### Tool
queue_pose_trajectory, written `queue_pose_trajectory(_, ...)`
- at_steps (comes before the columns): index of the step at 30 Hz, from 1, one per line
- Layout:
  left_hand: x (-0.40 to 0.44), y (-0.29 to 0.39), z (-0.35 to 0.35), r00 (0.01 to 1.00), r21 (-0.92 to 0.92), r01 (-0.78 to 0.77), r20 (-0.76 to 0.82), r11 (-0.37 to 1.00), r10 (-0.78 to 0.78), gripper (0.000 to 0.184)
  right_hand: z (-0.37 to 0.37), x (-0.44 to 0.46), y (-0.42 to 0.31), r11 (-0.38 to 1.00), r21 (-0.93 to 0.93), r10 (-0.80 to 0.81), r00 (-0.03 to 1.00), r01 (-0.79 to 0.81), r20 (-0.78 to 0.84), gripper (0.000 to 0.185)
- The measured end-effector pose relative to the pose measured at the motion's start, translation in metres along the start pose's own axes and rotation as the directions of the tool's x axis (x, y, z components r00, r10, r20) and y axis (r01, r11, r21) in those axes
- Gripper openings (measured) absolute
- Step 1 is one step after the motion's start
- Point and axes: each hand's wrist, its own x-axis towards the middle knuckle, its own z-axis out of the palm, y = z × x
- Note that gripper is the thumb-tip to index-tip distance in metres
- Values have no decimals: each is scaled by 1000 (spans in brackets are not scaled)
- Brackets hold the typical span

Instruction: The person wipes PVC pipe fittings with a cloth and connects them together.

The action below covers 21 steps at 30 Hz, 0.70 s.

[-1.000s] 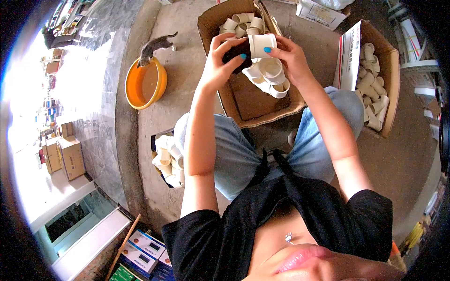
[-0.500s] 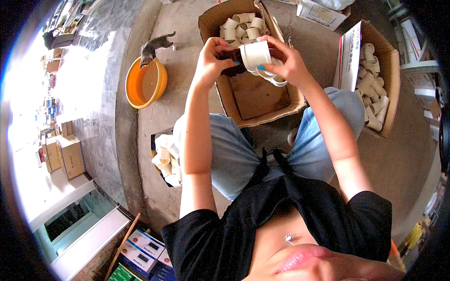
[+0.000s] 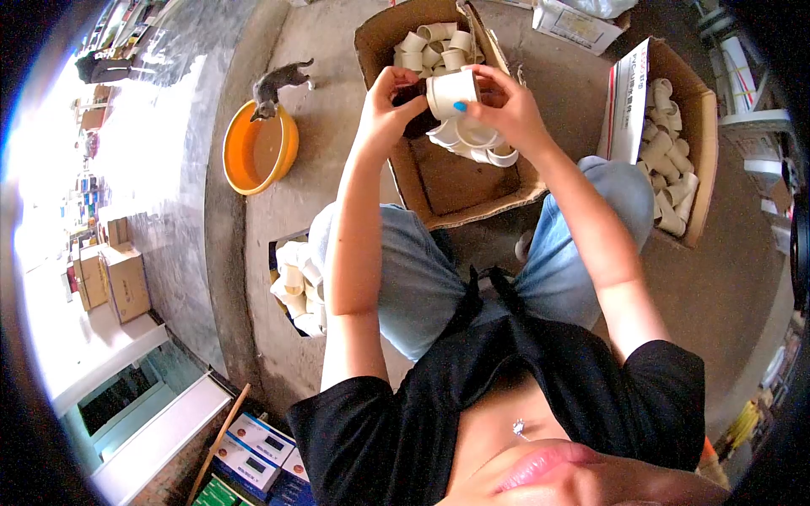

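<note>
My right hand (image 3: 506,105) is closed around a white plastic pipe fitting (image 3: 451,94), fingertips on its wall. In my left hand (image 3: 390,111) is a dark brown, soft-looking piece, probably cloth (image 3: 421,121), pressed against the fitting's left end. Just below the held fitting are more white pipe fittings (image 3: 477,139); whether they touch my right hand I cannot tell. Both hands are above an open cardboard box (image 3: 451,221), between my knees and the box's far end. Farther back in that box lies a pile of white fittings (image 3: 437,42).
To the right a second cardboard box (image 3: 707,160) holds many fittings. More fittings (image 3: 297,282) lie in a container beside my left knee. A small grey cat (image 3: 283,80) leans over an orange basin (image 3: 291,156) at left. Stacked packages (image 3: 253,447) sit at lower left.
The held fitting has turned to lie more sideways and moved slightly up and left. More of the white fittings below it now shows. The cat's head remains at the basin.
</note>
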Motion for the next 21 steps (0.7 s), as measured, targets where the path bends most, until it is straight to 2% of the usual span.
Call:
queue_pose_trajectory(1, -3, 6, -1, 1000, -101, 3, 31, 995, 0, 42, 2, 2, 0, 992, 67, -106, 993, 110, -53, 50)
queue_pose_trajectory(4, -12, 24, 0, 979, -102, -105, 165, 989, 121, 45, -6, 6, -4, 993, 121, 27, 986, -7, -167, 46)
queue_pose_trajectory(5, -10, 18, 2, 940, 259, -336, 146, 905, 307, 50, -8, 5, -7, 989, 140, 79, 984, -56, -160, 45)
queue_pose_trajectory(8, -6, 9, 2, 956, 463, -284, 67, 839, 287, 49, -9, 4, -8, 984, 160, 84, 995, -75, -50, 47)
queue_pose_trajectory(9, -5, 7, -1, 968, 417, -243, 51, 876, 245, 45, -8, 4, -6, 985, 157, 71, 997, -67, -19, 52)
queue_pose_trajectory(10, -5, 9, -1, 984, 265, -176, 17, 948, 178, 39, -7, 3, -5, 997, 11, -72, 997, 73, -9, 57)
queue_pose_trajectory(12, -2, 2, -7, 991, 129, -134, -5, 983, 136, 37, -4, 2, -5, 898, -267, -344, 936, 351, 75, 65)
queue_pose_trajectory(16, -5, 2, -14, 998, -7, -23, -51, 1000, 23, 45, 0, -4, -9, 817, -404, -407, 908, 412, 101, 84)
queue_pose_trajectory(18, -2, -1, -18, 1000, -81, 28, -7, 996, -28, 46, 0, -5, -11, 798, -435, -419, 903, 417, 97, 82)
queue_pose_trajectory(21, -5, -2, -19, 998, -64, 53, 42, 996, -51, 45, -3, -8, -19, 719, -518, -480, 870, 463, 111, 74)
